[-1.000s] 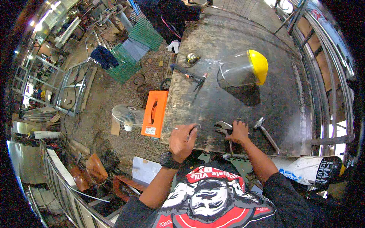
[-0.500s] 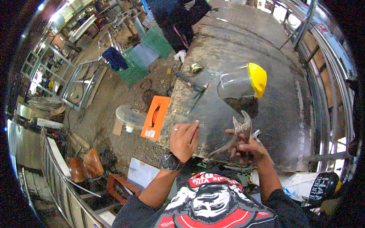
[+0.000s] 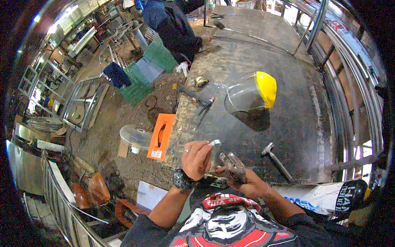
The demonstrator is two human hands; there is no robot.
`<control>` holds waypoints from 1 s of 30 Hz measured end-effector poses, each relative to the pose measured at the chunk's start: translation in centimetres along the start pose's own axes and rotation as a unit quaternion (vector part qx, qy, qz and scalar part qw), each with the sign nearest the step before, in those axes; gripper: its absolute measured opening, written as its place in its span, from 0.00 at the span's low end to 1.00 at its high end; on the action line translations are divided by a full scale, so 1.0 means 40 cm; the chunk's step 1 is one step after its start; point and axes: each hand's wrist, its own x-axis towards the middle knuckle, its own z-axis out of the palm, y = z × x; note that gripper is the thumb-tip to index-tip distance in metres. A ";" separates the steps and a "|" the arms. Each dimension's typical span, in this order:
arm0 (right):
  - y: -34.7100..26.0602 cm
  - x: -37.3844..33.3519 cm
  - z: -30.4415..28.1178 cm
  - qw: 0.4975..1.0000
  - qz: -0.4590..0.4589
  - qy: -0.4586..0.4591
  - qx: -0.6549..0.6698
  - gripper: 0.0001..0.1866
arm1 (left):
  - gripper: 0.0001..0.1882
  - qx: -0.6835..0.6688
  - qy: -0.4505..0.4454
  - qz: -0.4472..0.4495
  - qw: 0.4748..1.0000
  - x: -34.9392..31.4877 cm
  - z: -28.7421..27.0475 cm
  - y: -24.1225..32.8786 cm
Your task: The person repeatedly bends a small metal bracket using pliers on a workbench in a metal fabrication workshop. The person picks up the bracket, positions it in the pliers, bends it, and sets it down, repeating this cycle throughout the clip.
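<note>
Right here at the near edge of the bench (image 3: 304, 138), the person's left hand (image 3: 196, 159) has its grip pinched on a small metal piece (image 3: 214, 143), whose pale, bent end pokes out past the fingertips. The right hand (image 3: 252, 184) has its grip wrapped around a pair of locking pliers (image 3: 233, 166), the nose pointing up and leftward, close to the piece but apart from it. Whether the pliers' own mouth is spread or pressed together, I can't tell from here

The pliers look to be bare steel, so I'd call them stiff, fairly heavy for their length, and a touch slick if there's oil about; they'd be best held well back along the handles, with the palm clear of the hinge. The little piece seems light and rigid, more likely to be dropped than broken, and its edges could be sharp. I'd take it by the flat faces near one end, leaving the bend free

A hammer (image 3: 280, 166) lies on the bench just to the right, head away from the person; it must be head-heavy, so the handle is the place to take it. Farther off sit a yellow-topped face shield (image 3: 266, 90) and a tape measure (image 3: 200, 82), with an orange case (image 3: 161, 137) by the left edge
</note>
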 end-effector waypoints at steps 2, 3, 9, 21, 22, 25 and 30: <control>0.016 0.007 0.018 0.998 0.029 0.041 0.048 0.19 | 0.25 0.020 -0.005 0.028 0.999 0.004 -0.011 0.005; 0.018 0.012 0.024 0.995 0.044 0.061 0.071 0.18 | 0.24 0.031 -0.006 0.043 0.999 0.007 -0.019 0.007; 0.005 0.029 0.032 0.996 0.024 0.081 0.001 0.15 | 0.22 0.096 0.005 0.066 0.993 0.002 -0.029 0.011; 0.042 0.051 0.030 0.992 0.057 0.101 -0.051 0.15 | 0.19 0.124 0.023 0.070 0.990 -0.009 -0.016 0.017; 0.039 0.051 0.031 0.992 0.059 0.101 -0.045 0.15 | 0.20 0.123 0.022 0.066 0.990 -0.009 -0.015 0.018; 0.034 0.053 0.038 0.993 0.051 0.104 -0.038 0.14 | 0.21 0.115 0.018 0.047 0.992 -0.010 -0.014 0.022; 0.052 0.045 0.051 0.991 0.004 0.120 -0.062 0.12 | 0.26 0.062 -0.012 0.000 0.998 -0.033 -0.015 0.027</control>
